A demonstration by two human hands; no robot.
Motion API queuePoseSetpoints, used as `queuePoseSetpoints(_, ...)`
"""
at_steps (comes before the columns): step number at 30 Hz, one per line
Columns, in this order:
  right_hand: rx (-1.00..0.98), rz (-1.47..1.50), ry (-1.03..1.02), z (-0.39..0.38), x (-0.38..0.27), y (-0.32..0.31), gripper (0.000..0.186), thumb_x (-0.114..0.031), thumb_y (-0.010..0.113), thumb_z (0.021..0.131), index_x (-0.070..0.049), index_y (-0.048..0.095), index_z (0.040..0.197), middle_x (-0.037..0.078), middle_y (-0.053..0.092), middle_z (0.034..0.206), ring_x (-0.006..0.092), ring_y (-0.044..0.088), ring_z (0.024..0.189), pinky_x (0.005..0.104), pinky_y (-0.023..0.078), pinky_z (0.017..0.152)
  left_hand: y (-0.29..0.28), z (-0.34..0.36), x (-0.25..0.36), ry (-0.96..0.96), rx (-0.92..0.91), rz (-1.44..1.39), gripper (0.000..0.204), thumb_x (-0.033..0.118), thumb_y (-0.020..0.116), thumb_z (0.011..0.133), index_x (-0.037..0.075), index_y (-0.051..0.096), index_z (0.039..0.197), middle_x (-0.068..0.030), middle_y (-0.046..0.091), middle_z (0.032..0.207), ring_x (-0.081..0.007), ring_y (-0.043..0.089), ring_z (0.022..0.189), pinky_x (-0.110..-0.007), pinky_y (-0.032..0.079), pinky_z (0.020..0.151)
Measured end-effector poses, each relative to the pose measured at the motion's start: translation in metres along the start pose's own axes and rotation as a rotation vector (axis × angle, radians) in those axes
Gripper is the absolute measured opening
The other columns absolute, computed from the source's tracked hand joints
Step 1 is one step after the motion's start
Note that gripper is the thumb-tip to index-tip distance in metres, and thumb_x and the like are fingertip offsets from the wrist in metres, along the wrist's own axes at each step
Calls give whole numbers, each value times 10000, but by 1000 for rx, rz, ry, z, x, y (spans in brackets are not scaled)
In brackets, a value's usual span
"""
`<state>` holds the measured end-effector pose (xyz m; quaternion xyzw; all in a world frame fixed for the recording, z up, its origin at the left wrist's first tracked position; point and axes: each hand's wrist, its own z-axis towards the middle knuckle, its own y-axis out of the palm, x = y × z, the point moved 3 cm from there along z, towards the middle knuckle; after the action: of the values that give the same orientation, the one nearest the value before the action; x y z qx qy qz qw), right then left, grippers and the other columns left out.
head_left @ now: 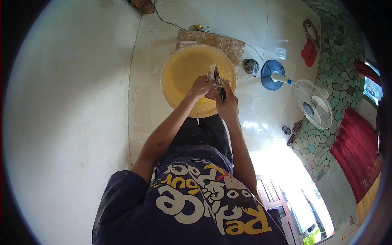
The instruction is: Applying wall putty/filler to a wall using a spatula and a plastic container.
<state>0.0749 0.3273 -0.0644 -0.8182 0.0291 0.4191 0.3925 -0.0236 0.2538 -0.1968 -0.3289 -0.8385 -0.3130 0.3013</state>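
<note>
Both my hands are together over the near right part of a round yellow basin [175,69]. My right hand [228,101] is closed round a narrow dark tool [217,74], its upper part smeared with white; its exact kind does not show. Close beside it, my left hand [201,86] has its fingers bent in toward the tool and a whitish lump [212,68]. What the left fingers grip is too small to make out. A brownish-pink surface shows between the hands, partly covered by them.
The basin overlaps a brown tiled board [210,39] on a pale tiled floor. A dark bundled bag [251,67] and a standing fan [313,104] with a blue base [272,75] are to the right. A plain wall [73,102] rises at left. A cable [167,20] runs behind the board.
</note>
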Motion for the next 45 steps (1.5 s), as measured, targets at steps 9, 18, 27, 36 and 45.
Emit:
queuePoseSetpoints(9, -54, -147, -48, 9, 0, -17, 438, -108, 616, 870, -123, 584, 1307, 199, 660, 1040, 389, 661, 930, 461, 530, 791, -26, 47, 5, -121, -62, 1115, 355, 313, 696, 809, 8, 719, 987, -86, 726, 880, -182, 666, 815, -313, 513, 769)
queuePoseSetpoints(18, -52, -207, -128, 10, -7, 0, 412, -130, 618, 884, -165, 610, 1295, 148, 614, 999, 364, 640, 861, 467, 523, 757, -36, 52, -1, -83, 99, 273, 328, 352, 694, 852, 32, 738, 911, -102, 709, 774, -209, 700, 706, -337, 560, 582)
queuePoseSetpoints(27, -84, -259, -85, 11, -10, 9, 440, -121, 600, 871, -176, 594, 1307, 150, 574, 984, 361, 646, 844, 477, 541, 733, -40, 50, 8, -286, 59, 198, 340, 271, 598, 931, 41, 637, 685, -62, 607, 574, -151, 568, 452, -303, 454, 419)
queuePoseSetpoints(36, -122, -577, -171, -10, -9, 6, 466, -102, 588, 852, -192, 601, 1309, 125, 564, 972, 317, 647, 832, 441, 549, 739, -65, 40, 12, -256, 175, 11, 194, 241, 640, 933, 75, 662, 835, -15, 578, 621, -101, 515, 485, -253, 407, 431)
queuePoseSetpoints(45, -81, -310, -64, 0, -15, -14, 485, -73, 600, 846, -159, 603, 1323, 127, 599, 911, 289, 650, 798, 418, 533, 734, -76, 31, 21, -78, 352, 1044, 252, 313, 676, 878, 74, 728, 939, -114, 730, 803, -262, 712, 715, -395, 583, 689)
